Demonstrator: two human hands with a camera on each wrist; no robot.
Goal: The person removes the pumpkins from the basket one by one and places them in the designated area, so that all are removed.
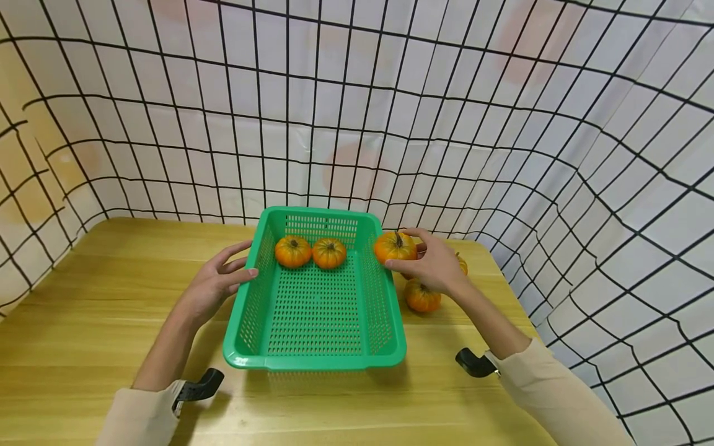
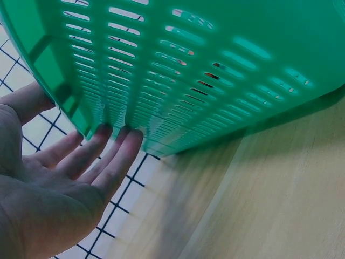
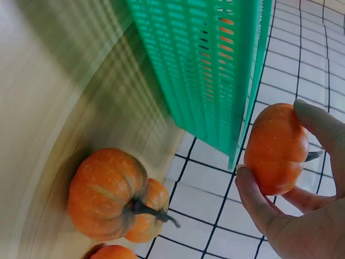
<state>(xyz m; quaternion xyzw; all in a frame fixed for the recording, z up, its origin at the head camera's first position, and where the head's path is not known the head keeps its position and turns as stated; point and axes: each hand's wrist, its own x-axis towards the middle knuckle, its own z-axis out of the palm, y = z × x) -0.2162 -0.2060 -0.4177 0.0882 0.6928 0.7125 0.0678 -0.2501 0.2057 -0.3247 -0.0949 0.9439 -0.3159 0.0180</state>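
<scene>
A green perforated plastic basket (image 1: 318,310) stands on the table, with two small orange pumpkins (image 1: 292,252) (image 1: 329,254) side by side at its far end. My left hand (image 1: 214,282) holds the basket's left rim, thumb over the edge and fingertips against the slotted outer wall (image 2: 183,91). At the right rim, my right hand (image 1: 432,263) pinches another small pumpkin (image 3: 277,151) between thumb and fingers, its stem facing the palm in the right wrist view. This pumpkin is raised to rim height and overlaps the rim in the head view.
Right of the basket, several more small pumpkins (image 1: 422,296) (image 3: 108,194) sit close together on the wooden table (image 1: 139,266), partly hidden by my right hand. A white sheet with a black grid (image 1: 346,124) rises behind the table and along both sides.
</scene>
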